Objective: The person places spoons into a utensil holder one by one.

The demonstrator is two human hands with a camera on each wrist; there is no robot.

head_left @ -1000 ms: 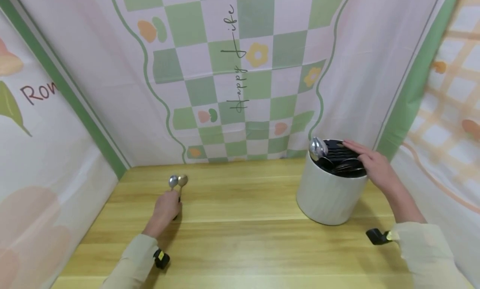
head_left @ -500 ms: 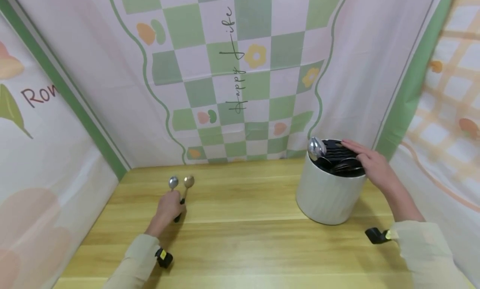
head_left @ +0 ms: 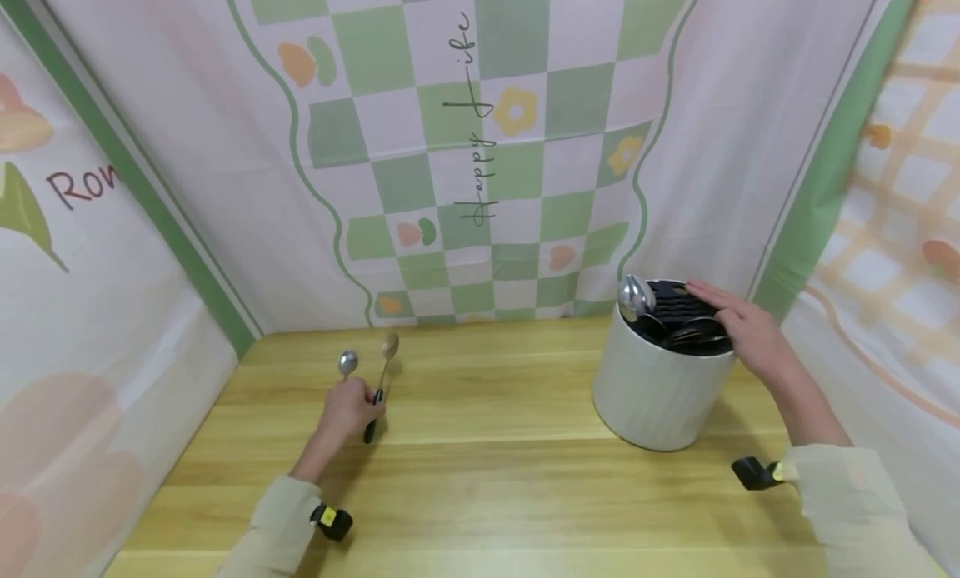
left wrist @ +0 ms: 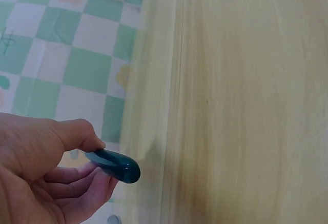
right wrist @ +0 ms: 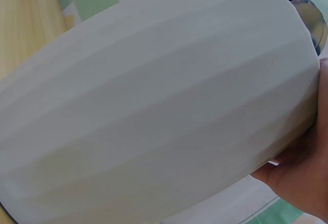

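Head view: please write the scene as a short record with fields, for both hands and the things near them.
left hand: grips the dark handle of a spoon, bowl pointing away toward the backdrop
second spoon: silver, lies on the table just left of the held one
right hand: rests on the top of the holder, fingers fairly straight
holder: white, ribbed, round, stands upright, filled with dark-handled cutlery; one silver spoon bowl sticks up
table: light wood
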